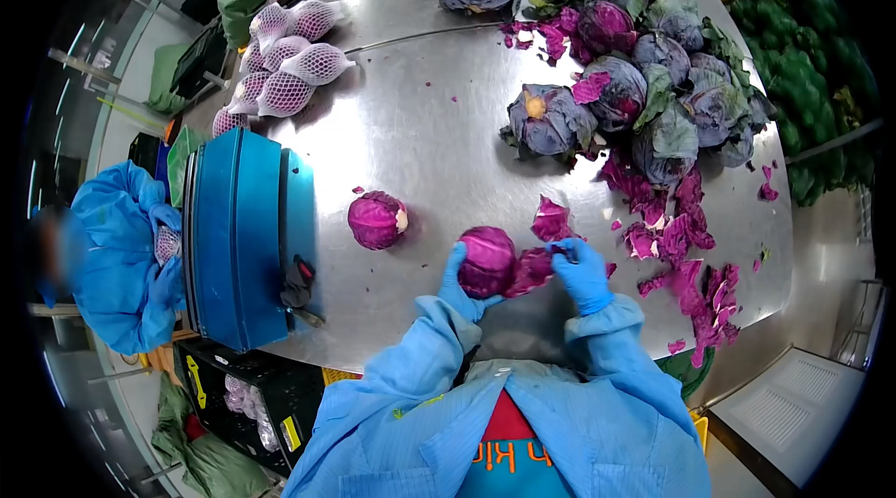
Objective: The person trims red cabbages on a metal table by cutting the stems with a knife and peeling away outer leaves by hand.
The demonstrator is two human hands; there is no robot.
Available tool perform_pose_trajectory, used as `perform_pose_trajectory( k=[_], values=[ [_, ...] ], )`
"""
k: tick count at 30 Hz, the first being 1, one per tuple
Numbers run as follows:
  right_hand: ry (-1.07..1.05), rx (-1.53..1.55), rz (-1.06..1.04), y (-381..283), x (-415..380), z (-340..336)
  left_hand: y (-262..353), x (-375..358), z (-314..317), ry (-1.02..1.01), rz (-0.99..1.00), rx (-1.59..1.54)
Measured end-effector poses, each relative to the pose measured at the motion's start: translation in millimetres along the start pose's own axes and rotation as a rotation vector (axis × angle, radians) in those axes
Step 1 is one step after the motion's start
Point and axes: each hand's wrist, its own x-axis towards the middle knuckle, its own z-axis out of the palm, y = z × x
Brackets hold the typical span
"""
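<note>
My left hand (456,285), in a blue glove, grips a trimmed red cabbage (485,258) from its left and underside, just above the near edge of the steel table (420,125). My right hand (581,272), also gloved, pinches a loose purple outer leaf (533,267) that hangs off the cabbage's right side. A second trimmed cabbage (376,219) lies on the table to the left, apart from both hands.
A heap of untrimmed cabbages (635,78) sits at the far right, with torn purple leaves (677,255) strewn toward me. Netted cabbages (285,59) lie far left. A blue machine (245,237) stands at the left edge; a person in blue (117,255) works beyond it.
</note>
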Motion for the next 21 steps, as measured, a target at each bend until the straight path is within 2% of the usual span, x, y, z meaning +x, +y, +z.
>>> perform_pose_trajectory(
  k=[1, 2, 3, 5, 6, 9, 10, 11, 12, 14, 16, 17, 18, 20, 21],
  values=[
    [0.058, -0.153, 0.054, -1, -4, -17, 1, -5, 6, 0.027, 0.093, 0.049],
    [0.138, -0.295, 0.016, 20, -5, -36, 10, 5, -12, -0.192, -0.004, 0.026],
    [0.219, -0.430, -0.013, 38, -4, -55, 15, 4, -12, -0.212, 0.010, 0.028],
    [0.383, -0.489, -0.006, 32, -4, -75, 20, 3, -7, -0.270, 0.029, 0.007],
    [0.460, -0.493, -0.005, 9, -6, -75, 21, 1, -3, -0.306, 0.035, -0.015],
    [0.456, -0.219, -0.243, 24, 8, -53, 17, -1, 4, -0.418, 0.030, -0.087],
    [0.334, 0.095, -0.024, -9, 6, -31, 15, -1, 5, -0.456, 0.022, -0.113],
    [0.088, 0.405, 0.261, -45, 2, -19, 14, -1, 4, -0.452, 0.049, -0.067],
    [-0.035, 0.461, 0.352, -35, 9, -1, 13, -1, 3, -0.448, 0.078, -0.021],
    [-0.117, 0.517, 0.306, -9, 26, 25, 11, 1, 0, -0.402, 0.185, 0.152],
    [0.010, 0.717, 0.216, 16, 43, 35, 6, 7, -4, -0.313, 0.344, 0.403],
    [0.108, 0.662, 0.152, 22, 46, 28, 3, 16, -13, -0.300, 0.393, 0.499],
    [0.245, 0.729, 0.206, 13, 44, 18, -3, 30, -30, -0.215, 0.549, 0.694],
    [0.443, 0.768, 0.115, 28, 37, -9, -18, 24, -25, -0.099, 0.799, 1.020],
    [0.533, 0.764, 0.102, 33, 30, -24, -25, 25, -25, -0.082, 0.831, 1.084]
  ],
)
